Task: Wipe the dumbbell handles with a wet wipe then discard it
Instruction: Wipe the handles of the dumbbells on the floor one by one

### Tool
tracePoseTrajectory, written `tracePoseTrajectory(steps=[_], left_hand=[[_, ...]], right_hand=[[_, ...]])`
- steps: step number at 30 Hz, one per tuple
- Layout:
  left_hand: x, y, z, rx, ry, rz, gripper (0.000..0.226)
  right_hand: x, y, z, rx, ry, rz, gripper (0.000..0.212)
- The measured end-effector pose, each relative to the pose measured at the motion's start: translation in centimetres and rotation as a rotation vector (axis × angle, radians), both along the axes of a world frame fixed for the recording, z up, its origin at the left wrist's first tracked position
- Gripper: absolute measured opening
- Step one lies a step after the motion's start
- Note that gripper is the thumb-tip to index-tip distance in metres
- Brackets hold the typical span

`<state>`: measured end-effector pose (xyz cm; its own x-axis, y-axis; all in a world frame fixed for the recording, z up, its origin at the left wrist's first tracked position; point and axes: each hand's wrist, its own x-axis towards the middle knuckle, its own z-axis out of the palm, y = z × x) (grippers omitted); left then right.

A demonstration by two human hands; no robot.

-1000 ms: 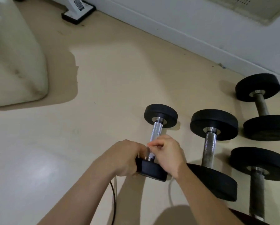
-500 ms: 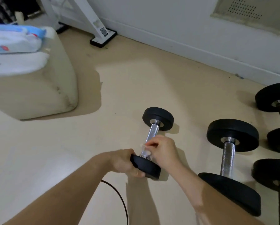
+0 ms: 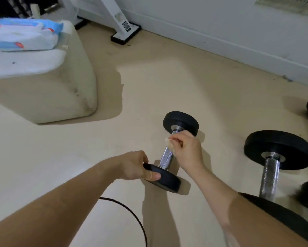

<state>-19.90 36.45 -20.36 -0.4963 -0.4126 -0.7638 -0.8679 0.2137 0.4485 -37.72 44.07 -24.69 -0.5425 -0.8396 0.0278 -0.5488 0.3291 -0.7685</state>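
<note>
A small dumbbell (image 3: 166,158) with black round weights and a knurled chrome handle lies on the beige floor. My left hand (image 3: 137,166) grips its near black weight, thumb on the rim. My right hand (image 3: 187,150) is closed on a small crumpled wet wipe (image 3: 171,146) pressed against the upper part of the handle, just below the far weight. A larger dumbbell (image 3: 274,168) lies to the right, and parts of others show at the right edge.
A cream cushioned block (image 3: 47,97) stands at the left with a blue-and-white wipes pack (image 3: 24,35) on top. A white stand foot (image 3: 125,33) sits by the wall's baseboard. A black cable (image 3: 131,213) curves over the floor near my left forearm.
My right hand with the wipe has slid up the handle from the near weight toward the far weight. The view has swung left, revealing the block and wipes pack.
</note>
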Motion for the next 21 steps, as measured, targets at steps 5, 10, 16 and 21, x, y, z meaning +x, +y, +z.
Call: tracePoseTrajectory(steps=[5, 10, 16, 21], left_hand=[[1.8, 0.4, -0.2, 0.051, 0.108, 0.221, 0.09], [1.2, 0.8, -0.1, -0.021, 0.151, 0.108, 0.056], [0.8, 0.2, 0.1, 0.0, 0.096, 0.112, 0.073], [1.1, -0.2, 0.1, 0.158, 0.119, 0.221, 0.09]], right_hand=[[1.9, 3.0, 0.7, 0.112, -0.022, 0.337, 0.021], [-0.9, -1.0, 0.3, 0.009, 0.099, 0.02, 0.013], [-0.7, 0.0, -0.1, 0.066, -0.102, 0.018, 0.017], [1.9, 1.7, 0.2, 0.066, -0.085, -0.006, 0.007]])
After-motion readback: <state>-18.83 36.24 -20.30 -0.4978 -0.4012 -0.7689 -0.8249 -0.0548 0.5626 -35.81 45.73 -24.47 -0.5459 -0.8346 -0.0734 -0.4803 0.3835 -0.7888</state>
